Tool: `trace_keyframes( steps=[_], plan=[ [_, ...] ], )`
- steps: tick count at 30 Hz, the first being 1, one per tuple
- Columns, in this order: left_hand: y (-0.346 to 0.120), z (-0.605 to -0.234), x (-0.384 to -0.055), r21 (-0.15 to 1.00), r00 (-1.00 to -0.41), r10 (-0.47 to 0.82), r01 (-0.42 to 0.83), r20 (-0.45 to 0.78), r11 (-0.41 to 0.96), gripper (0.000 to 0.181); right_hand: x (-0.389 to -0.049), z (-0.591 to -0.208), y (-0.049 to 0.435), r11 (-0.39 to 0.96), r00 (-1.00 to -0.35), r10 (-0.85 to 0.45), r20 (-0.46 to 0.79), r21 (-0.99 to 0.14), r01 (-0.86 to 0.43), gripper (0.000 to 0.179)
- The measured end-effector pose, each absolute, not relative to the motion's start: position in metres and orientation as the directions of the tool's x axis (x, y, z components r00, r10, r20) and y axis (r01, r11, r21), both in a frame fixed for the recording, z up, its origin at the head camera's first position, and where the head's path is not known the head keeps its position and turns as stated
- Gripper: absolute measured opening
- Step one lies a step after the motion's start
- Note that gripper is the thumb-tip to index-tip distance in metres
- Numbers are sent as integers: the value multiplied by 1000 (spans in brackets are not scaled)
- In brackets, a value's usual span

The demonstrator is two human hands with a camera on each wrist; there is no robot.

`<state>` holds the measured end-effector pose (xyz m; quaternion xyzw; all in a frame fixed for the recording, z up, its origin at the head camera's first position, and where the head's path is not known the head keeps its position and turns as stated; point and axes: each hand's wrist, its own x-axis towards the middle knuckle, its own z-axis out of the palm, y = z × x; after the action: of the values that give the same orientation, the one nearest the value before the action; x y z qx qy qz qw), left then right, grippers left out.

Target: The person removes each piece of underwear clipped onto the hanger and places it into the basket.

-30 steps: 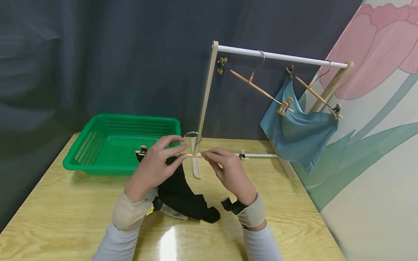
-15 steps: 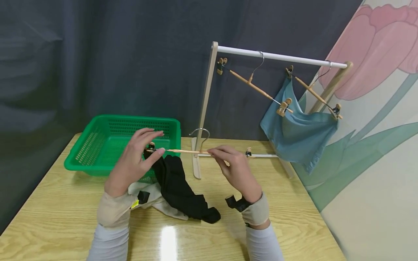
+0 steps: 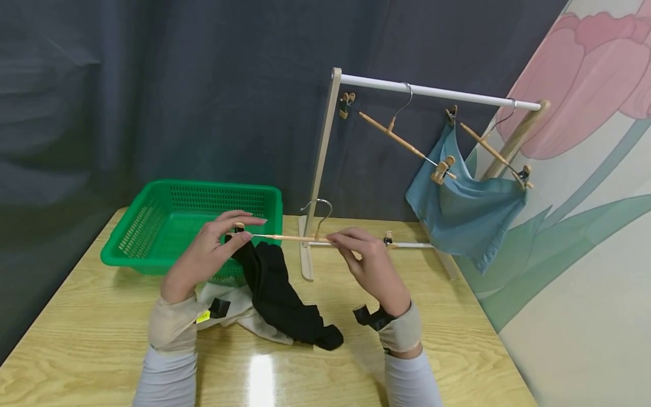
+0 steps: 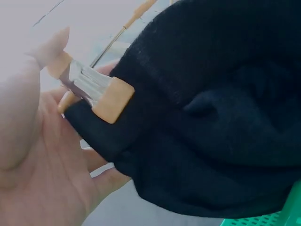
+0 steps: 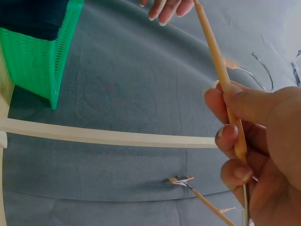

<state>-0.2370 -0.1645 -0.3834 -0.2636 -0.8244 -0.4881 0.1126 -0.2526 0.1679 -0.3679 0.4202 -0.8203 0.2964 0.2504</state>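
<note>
My right hand [image 3: 370, 264] grips the wooden rod of a clip hanger [image 3: 292, 238] just right of its metal hook, thumb and fingertips round the rod. At the hanger's left end, a wooden clip [image 4: 113, 100] bites the edge of a black garment [image 3: 285, 297]. My left hand [image 3: 199, 255] pinches that clip: the thumb lies at its upper lever and the other fingers pass behind it, partly hidden by the cloth. The black garment hangs from this clip, its lower part trailing onto the table. The right clip [image 3: 389, 237] holds no cloth.
A green basket [image 3: 152, 261] stands at the back left. Light grey cloth [image 3: 254, 323] lies on the table under the black garment. Behind to the right is a rack with a white rail [image 3: 447, 96], bearing one bare hanger [image 3: 391, 133] and another with a blue cloth [image 3: 468, 209].
My left hand has shifted left from near the hanger's middle to its left clip. The right hand has moved slightly right with the hanger, and the black garment's top has moved along.
</note>
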Motion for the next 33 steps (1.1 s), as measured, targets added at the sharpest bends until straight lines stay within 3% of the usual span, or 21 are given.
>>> trace_keyframes(
  steps=[10, 16, 33],
  plan=[
    [-162, -391, -240, 754, -788, 310, 608, 532, 251, 32, -252, -370, 168, 464, -547, -565, 618, -310, -830, 25],
    [-160, -392, -245, 774, -789, 287, 603, 544, 191, 31, -253, -371, 167, 467, -550, -564, 616, -311, -828, 25],
    [-157, -398, -253, 774, -784, 266, 610, 561, 167, 30, -257, -371, 166, 462, -532, -562, 633, -293, -837, 24]
  ],
)
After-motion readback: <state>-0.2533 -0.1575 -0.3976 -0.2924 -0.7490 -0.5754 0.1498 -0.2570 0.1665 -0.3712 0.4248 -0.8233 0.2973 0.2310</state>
